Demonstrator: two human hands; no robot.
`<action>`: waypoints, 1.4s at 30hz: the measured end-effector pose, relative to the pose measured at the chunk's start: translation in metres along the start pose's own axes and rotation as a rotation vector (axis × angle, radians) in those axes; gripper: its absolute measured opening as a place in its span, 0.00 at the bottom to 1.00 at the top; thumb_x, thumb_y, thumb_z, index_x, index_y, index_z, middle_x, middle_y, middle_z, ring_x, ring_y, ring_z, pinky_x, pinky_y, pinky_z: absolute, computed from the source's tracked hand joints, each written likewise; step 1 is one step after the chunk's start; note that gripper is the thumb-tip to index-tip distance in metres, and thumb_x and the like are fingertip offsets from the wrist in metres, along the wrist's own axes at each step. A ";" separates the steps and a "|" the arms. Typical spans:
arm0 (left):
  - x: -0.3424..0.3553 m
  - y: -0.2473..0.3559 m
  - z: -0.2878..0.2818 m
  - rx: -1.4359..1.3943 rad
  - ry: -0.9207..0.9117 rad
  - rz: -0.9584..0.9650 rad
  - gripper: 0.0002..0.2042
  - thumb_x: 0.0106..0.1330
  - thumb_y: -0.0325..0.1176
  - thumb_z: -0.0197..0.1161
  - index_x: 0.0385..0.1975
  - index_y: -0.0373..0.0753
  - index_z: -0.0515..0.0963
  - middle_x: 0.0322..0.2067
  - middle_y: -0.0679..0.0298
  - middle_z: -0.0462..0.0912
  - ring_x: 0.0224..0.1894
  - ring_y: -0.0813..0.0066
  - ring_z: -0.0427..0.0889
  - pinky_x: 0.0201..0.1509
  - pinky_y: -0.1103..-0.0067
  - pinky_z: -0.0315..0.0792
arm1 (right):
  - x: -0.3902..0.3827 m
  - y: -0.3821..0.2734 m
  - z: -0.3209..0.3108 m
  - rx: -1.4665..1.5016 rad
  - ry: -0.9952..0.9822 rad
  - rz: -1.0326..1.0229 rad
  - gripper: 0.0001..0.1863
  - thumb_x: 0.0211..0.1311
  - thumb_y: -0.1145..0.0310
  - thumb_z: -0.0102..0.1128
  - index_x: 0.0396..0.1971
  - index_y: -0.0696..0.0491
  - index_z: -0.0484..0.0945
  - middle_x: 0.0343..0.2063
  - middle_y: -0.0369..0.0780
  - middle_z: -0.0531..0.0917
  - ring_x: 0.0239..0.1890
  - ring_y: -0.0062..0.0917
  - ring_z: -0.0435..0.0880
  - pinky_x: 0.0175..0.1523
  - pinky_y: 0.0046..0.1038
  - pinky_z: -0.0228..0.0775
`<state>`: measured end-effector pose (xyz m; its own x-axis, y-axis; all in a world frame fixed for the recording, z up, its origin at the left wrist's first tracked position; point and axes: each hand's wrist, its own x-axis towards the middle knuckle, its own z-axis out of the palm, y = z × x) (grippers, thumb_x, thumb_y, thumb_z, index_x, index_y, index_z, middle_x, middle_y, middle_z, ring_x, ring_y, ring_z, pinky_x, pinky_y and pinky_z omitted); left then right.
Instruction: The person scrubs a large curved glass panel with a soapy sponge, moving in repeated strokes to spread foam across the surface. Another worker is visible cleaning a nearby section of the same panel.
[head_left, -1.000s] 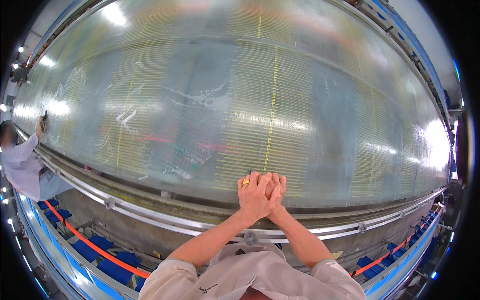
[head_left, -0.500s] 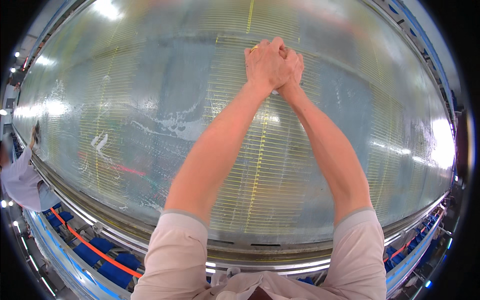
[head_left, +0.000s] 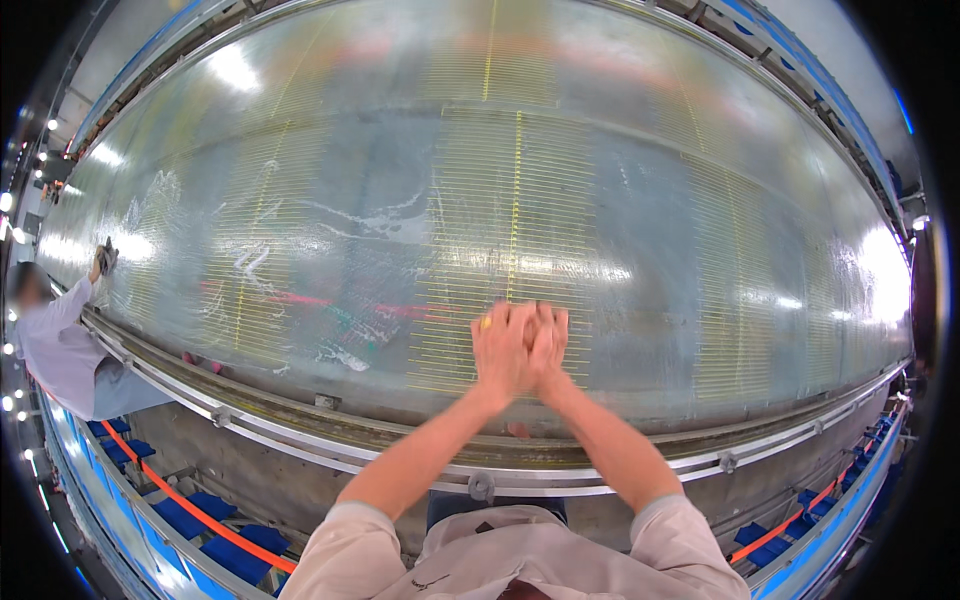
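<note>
Both my hands press together on a wide, wet, greyish table top [head_left: 640, 230] ruled with fine yellow lines. My left hand [head_left: 501, 348] has a yellow ring and its fingers are curled down. Against it on the right, my right hand [head_left: 546, 345] is closed too, the two overlapping at the fingers. Whatever lies under them, if anything, is hidden. They sit near the table's close edge, over the middle yellow ruled strip [head_left: 516, 200]. Whitish wet streaks [head_left: 375, 225] and pink marks [head_left: 300, 298] lie to the left.
A metal rail [head_left: 350, 455] runs along the near edge. At the far left, a co-worker in a pale shirt [head_left: 62, 345] reaches onto the table with a dark cloth-like thing [head_left: 108, 257]. Blue seats [head_left: 190, 512] and an orange band [head_left: 190, 505] are below left.
My joined hands have slid across the table toward me, from the far part to close by the near edge. My arms are now bent, and my view has shifted.
</note>
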<state>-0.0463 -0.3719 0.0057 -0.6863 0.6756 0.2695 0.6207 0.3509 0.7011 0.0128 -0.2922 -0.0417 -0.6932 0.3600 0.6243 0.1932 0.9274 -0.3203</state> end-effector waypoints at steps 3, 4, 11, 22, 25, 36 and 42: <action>-0.061 0.021 -0.016 -0.025 -0.020 0.018 0.21 0.64 0.43 0.65 0.54 0.40 0.78 0.43 0.56 0.80 0.49 0.56 0.79 0.57 0.59 0.64 | -0.043 -0.039 -0.046 0.014 -0.288 0.142 0.12 0.62 0.60 0.61 0.42 0.47 0.82 0.32 0.36 0.78 0.40 0.33 0.76 0.44 0.40 0.62; -0.073 0.028 -0.019 -0.033 -0.020 0.024 0.22 0.63 0.43 0.66 0.54 0.39 0.78 0.43 0.56 0.80 0.49 0.56 0.79 0.57 0.59 0.64 | -0.050 -0.047 -0.055 -0.008 -0.270 0.151 0.12 0.61 0.60 0.62 0.41 0.48 0.82 0.33 0.36 0.79 0.40 0.33 0.76 0.44 0.41 0.61; -0.022 0.021 0.002 -0.016 -0.044 0.029 0.22 0.62 0.45 0.67 0.53 0.40 0.80 0.43 0.54 0.80 0.48 0.56 0.79 0.56 0.59 0.65 | -0.018 -0.008 -0.032 -0.058 -0.186 0.100 0.12 0.59 0.59 0.62 0.40 0.48 0.82 0.34 0.37 0.81 0.39 0.34 0.76 0.44 0.42 0.61; 0.306 -0.064 0.084 -0.055 0.023 -0.066 0.14 0.66 0.47 0.62 0.40 0.44 0.83 0.36 0.59 0.86 0.46 0.60 0.83 0.51 0.59 0.71 | 0.235 0.174 0.130 -0.093 -0.201 0.093 0.09 0.61 0.59 0.64 0.36 0.47 0.81 0.36 0.34 0.85 0.41 0.35 0.79 0.50 0.41 0.63; 0.327 -0.062 0.082 -0.030 0.050 -0.060 0.15 0.66 0.48 0.62 0.40 0.44 0.83 0.37 0.58 0.87 0.48 0.60 0.84 0.51 0.59 0.71 | 0.254 0.175 0.134 -0.078 -0.210 0.128 0.10 0.61 0.60 0.65 0.40 0.45 0.80 0.36 0.35 0.84 0.42 0.34 0.79 0.51 0.39 0.62; 0.092 -0.043 0.004 0.038 0.029 -0.024 0.15 0.68 0.46 0.63 0.45 0.44 0.79 0.42 0.55 0.83 0.44 0.52 0.82 0.50 0.58 0.70 | 0.079 0.023 0.058 -0.067 -0.017 -0.049 0.13 0.60 0.63 0.61 0.42 0.51 0.80 0.37 0.40 0.80 0.44 0.39 0.75 0.46 0.45 0.61; -0.063 -0.020 -0.064 0.006 -0.009 -0.056 0.19 0.65 0.43 0.65 0.52 0.40 0.79 0.45 0.58 0.82 0.50 0.56 0.80 0.55 0.58 0.66 | -0.020 -0.087 -0.009 -0.012 -0.343 0.069 0.12 0.57 0.60 0.62 0.39 0.48 0.82 0.32 0.36 0.80 0.40 0.33 0.76 0.45 0.41 0.60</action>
<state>-0.0394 -0.4632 0.0172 -0.7164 0.6607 0.2242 0.5839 0.3917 0.7111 0.0163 -0.3791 -0.0202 -0.8707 0.3688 0.3254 0.2544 0.9039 -0.3438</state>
